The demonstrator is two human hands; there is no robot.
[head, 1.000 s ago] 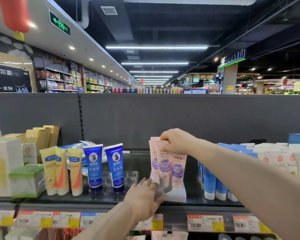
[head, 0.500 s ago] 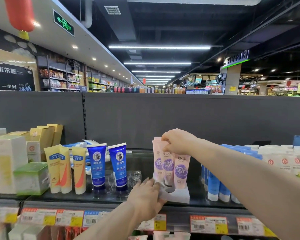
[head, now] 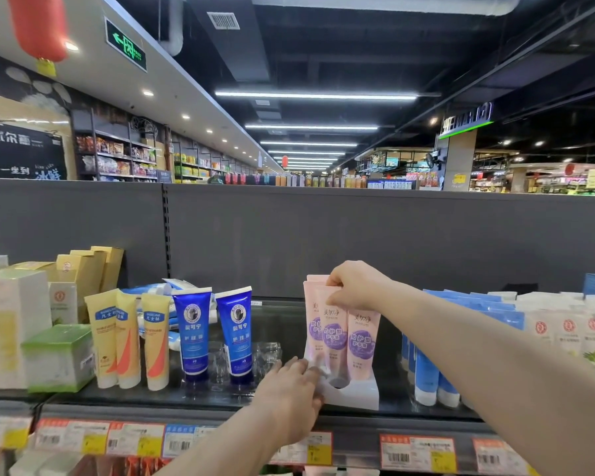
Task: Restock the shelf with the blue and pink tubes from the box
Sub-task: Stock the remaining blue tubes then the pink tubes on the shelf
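Pink tubes (head: pixel 334 334) near shelf (head: pixel 186 400) front edge

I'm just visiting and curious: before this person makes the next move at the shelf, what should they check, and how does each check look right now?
1. Grip: the right hand pinches the top of a pink tube. Ok.
2. Support: the left hand has its fingers against the left edge of the white stand. Ok.
3. Tube seated in the stand: its bottom is hidden behind the left hand's fingers. Cannot tell.
4. Room for more: one dark hole shows at the front of the stand. Ok.
5. Blue tubes: two stand upright on their caps. Ok.
6. Box of spare tubes: not in view. Cannot tell.
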